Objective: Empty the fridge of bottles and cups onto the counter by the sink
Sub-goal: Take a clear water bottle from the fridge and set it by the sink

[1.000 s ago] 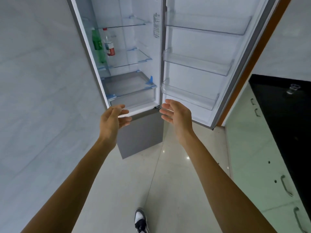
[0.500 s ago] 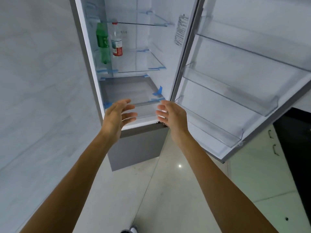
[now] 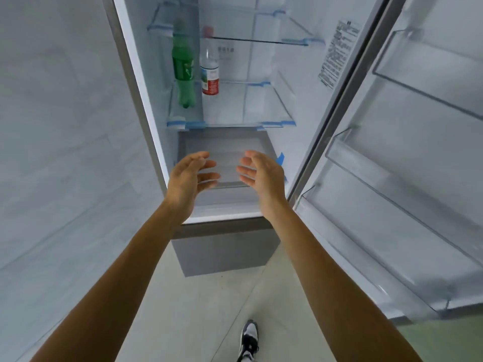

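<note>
Green bottle (image 3: 183, 70) beside clear bottle (image 3: 210, 77) (shelved); left hand (image 3: 187, 182), right hand (image 3: 264, 176): grip slack, empty.

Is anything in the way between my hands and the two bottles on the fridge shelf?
Nothing visible does. The fridge door stands open; left hand and right hand hover empty before the drawer, below the glass shelf where the green bottle and clear bottle stand, its front unblocked.

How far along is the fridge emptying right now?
Done: the fridge door stands open, its racks showing nothing. In hand: the left hand and right hand hover before the opening, fingers relaxed, holding nothing. Left: the green bottle and the clear bottle stand on the glass shelf, untouched; no cups show.
</note>
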